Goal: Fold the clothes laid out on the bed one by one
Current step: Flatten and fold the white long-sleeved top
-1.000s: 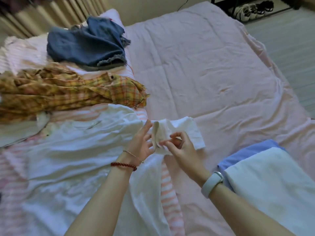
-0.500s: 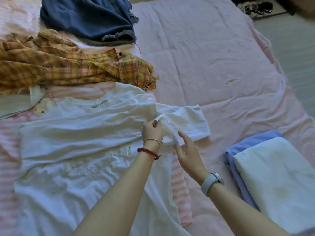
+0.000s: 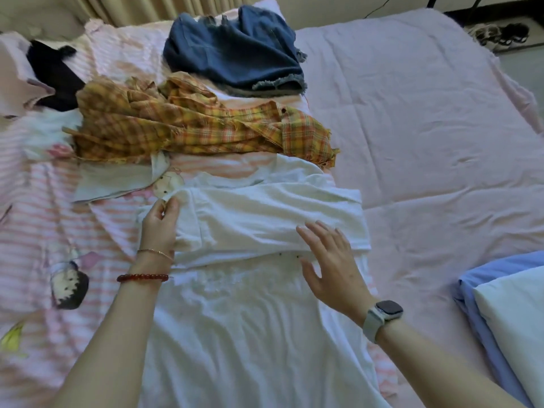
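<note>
A white T-shirt (image 3: pixel 253 319) lies flat on the bed in front of me, with its right sleeve folded across the chest toward the left. My left hand (image 3: pixel 159 225) pinches the sleeve's end at the left side of the shirt. My right hand (image 3: pixel 329 260) hovers flat with spread fingers over the right edge of the folded part. Beyond the shirt lie a crumpled orange plaid shirt (image 3: pixel 188 125) and a blue denim garment (image 3: pixel 235 51).
A pink-and-white striped cloth (image 3: pixel 38 219) with cartoon prints lies under the clothes at the left. A folded stack of white on blue garments (image 3: pixel 506 319) sits at the right. The pink bedsheet (image 3: pixel 426 128) spreads right. A black item (image 3: pixel 53 75) lies far left. Shoes (image 3: pixel 500 33) stand on the floor beyond the bed.
My left hand carried the right sleeve leftward across the shirt's chest and now pinches it at the left side. My right hand let go and opened over the fold.
</note>
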A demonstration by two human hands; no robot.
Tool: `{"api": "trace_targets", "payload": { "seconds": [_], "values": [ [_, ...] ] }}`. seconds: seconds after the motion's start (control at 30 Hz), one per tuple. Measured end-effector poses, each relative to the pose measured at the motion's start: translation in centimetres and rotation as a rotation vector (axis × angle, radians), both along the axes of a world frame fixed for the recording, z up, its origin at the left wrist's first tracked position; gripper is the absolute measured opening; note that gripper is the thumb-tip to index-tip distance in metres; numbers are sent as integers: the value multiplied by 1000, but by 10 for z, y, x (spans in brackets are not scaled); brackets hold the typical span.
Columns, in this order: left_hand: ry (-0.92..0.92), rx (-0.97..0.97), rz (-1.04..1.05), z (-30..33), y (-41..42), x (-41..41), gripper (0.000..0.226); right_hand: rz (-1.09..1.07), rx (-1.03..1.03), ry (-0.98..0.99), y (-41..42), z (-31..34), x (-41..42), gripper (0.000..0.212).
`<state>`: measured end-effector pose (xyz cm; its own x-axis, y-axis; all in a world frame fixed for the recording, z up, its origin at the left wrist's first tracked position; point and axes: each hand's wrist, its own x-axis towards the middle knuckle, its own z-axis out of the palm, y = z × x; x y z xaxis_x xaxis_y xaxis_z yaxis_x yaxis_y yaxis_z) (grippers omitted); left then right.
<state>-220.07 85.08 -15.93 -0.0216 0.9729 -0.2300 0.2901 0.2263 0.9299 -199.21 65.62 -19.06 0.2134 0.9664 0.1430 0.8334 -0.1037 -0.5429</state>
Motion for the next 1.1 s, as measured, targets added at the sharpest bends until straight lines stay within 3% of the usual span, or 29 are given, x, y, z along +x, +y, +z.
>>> {"api": "trace_targets", "payload": {
  "seconds": [0.17,0.27,0.37,0.43,0.6,0.73,0.87,0.97,1.1],
  "values": [
    [363,1,41,-46,23,-85,31,-89,-152,-19,14,-29,-20,50],
    [427,-95,65,-66,24,-99,22,-127,-233,-77,24,-38,-21,49],
    [374,-173,44,-79,14,-93,47,-207,-272,-88,39,-41,-14,51],
    [439,-138,7,-86,3,-86,62,-237,-294,-92,48,-42,-7,51],
    [566,-38,180,-87,-4,-88,54,-247,-226,-179,53,-40,9,51],
    [821,-36,243,-83,-8,-85,57,-338,-140,-236,59,-37,30,51],
    [866,290,-108,-73,-32,-30,45,-371,-183,-239,68,-40,56,40],
    [786,562,-403,-67,-41,31,34,-276,-135,-280,71,-38,78,17],
    [751,561,-616,-67,-40,99,43,-206,-113,-207,78,-34,110,8]
  ]
}}
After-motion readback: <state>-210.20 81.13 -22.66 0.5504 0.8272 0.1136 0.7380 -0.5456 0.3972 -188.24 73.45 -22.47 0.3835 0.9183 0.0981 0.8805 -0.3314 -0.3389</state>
